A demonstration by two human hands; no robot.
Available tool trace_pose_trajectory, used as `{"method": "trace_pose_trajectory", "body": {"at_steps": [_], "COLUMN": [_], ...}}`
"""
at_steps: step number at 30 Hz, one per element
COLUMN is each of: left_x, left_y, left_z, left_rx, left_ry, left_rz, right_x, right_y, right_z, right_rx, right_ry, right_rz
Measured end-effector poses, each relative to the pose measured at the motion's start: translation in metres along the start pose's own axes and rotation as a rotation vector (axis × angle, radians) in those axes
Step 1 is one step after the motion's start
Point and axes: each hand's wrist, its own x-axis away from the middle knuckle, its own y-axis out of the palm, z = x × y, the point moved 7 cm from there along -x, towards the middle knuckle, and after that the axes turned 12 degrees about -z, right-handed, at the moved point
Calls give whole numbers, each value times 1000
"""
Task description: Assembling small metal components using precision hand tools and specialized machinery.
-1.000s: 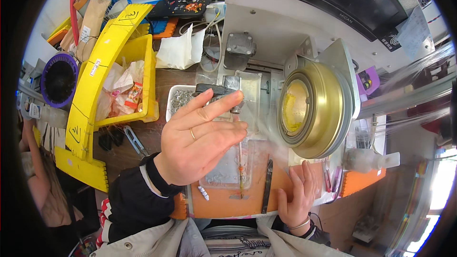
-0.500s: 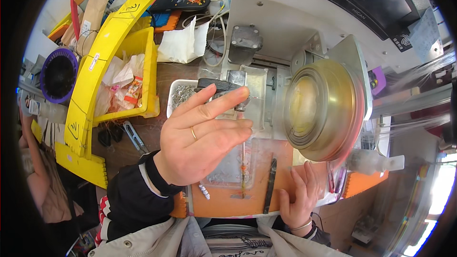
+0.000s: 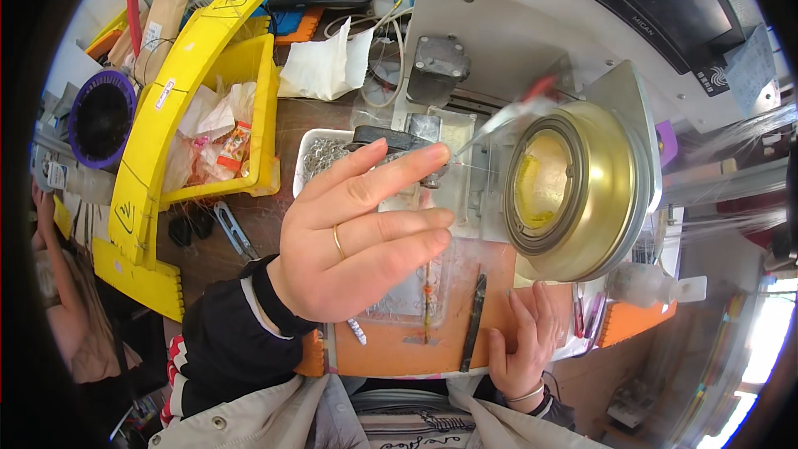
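Note:
My left hand (image 3: 357, 237) hangs over the metal clamp block (image 3: 426, 126) and its black bar (image 3: 382, 136). Its fingers stretch out to the right, spread apart, with a ring on one. One fingertip lies beside a thin line running toward the brass-coloured wheel (image 3: 598, 199); my thumb is hidden. Behind the fingers, a white tray (image 3: 304, 158) contains silvery chains. My right hand (image 3: 525, 341) rests near the orange mat's (image 3: 374, 349) right front edge, fingers extended and apart, holding nothing. A blurred, pale pointed thing (image 3: 507, 116) with a red end crosses beside the wheel.
On the left stands a yellow bin (image 3: 270, 133) of wrappers, with a yellow curved plate (image 3: 166, 125) against it. A utility knife (image 3: 235, 231) and a dark bar (image 3: 474, 323) lie on the worktop. A bottle (image 3: 644, 283) and a screen (image 3: 648, 4) are at right.
The view has shifted slightly, so the machine appears farther right. A blurred pale and red thing has appeared beside the wheel. Both hands keep nearly the same pose.

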Motion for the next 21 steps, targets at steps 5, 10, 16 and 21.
{"method": "trace_pose_trajectory", "body": {"at_steps": [5, 10, 16, 21], "left_x": [-2, -2, -3, -5], "left_y": [1, 3, 3, 2], "left_z": [0, -3, -3, -1], "left_rx": [-27, -29, -23, -74], "left_ry": [-10, -33, -44, -17], "left_rz": [3, -8, 5, 91], "right_x": [3, 4, 2, 2], "right_y": [1, 3, 2, 1], "right_z": [2, 3, 1, 0], "right_rx": [-3, 17, 25, 23], "right_ry": [26, 12, 5, 28], "right_rz": [1, -21, -12, -3]}}
